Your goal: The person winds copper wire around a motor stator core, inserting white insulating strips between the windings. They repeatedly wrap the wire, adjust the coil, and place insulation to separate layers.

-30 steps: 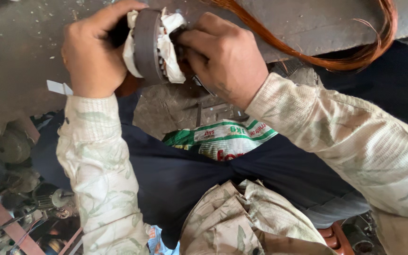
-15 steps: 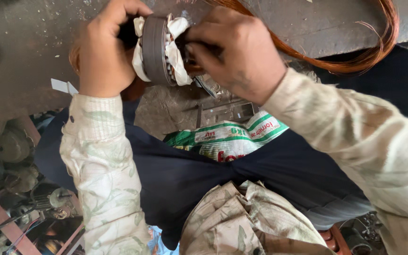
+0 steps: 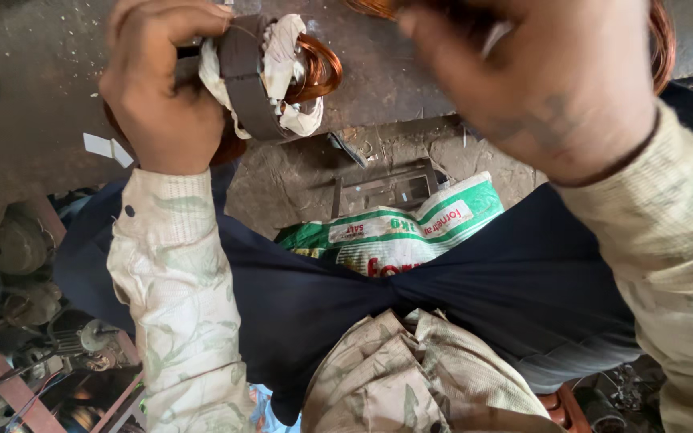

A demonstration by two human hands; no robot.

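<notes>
My left hand grips a small motor stator, a dark metal ring with white insulating paper and copper windings showing at its right end. It is held above a dark metal bench. My right hand is raised close to the camera, blurred, apart from the stator, near loose loops of copper wire at the top right. Whether it holds the wire is hidden.
A green and white sack lies on the dirt floor below the bench edge, beside a flat metal frame. Dark blue trousers span the middle. Old motor parts pile at the lower left.
My right hand has let go of the stator and risen to the right toward the camera. The left hand keeps the stator, its copper end now uncovered.
</notes>
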